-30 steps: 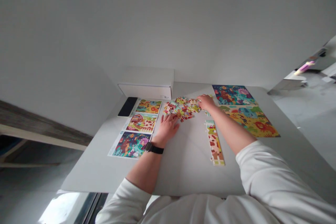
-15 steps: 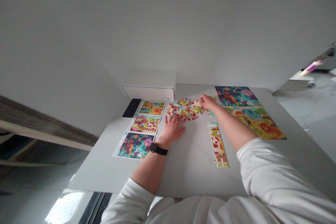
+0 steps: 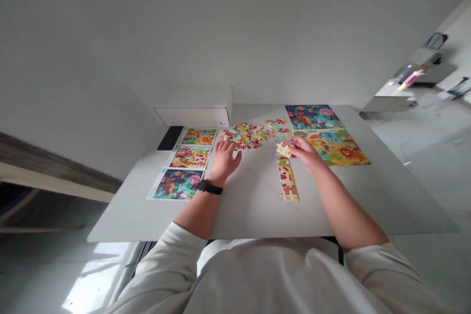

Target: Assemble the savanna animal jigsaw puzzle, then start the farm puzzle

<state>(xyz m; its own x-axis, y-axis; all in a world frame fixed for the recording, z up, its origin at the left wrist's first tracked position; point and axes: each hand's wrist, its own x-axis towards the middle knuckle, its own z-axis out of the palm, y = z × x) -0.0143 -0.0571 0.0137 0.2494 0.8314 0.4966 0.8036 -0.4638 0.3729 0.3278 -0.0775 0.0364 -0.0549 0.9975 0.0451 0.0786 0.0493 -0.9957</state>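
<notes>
Between the fingers of my right hand (image 3: 306,153) is a jigsaw puzzle piece (image 3: 283,149), yellow and brown with a pale edge. It is held over the top end of a joined strip of puzzle pieces (image 3: 287,179), which shows brown cow patches and lies lengthwise toward me. My left hand (image 3: 224,159) rests with spread fingers at the near left edge of a heap of loose puzzle pieces (image 3: 253,133). Its fingertips touch or nearly touch the heap. A dark watch (image 3: 209,186) is on my left wrist.
Left of the heap lies a reference sheet (image 3: 180,163) with three pictures, beside a dark phone (image 3: 170,138). Behind them stands a white box (image 3: 193,114) against the wall. On the right lie two finished puzzles, one blue (image 3: 312,117) and one yellow (image 3: 342,146).
My right hand has come back from the far right side of the heap toward the strip, bringing a puzzle piece. My left hand stays by the heap. The camera view has shifted.
</notes>
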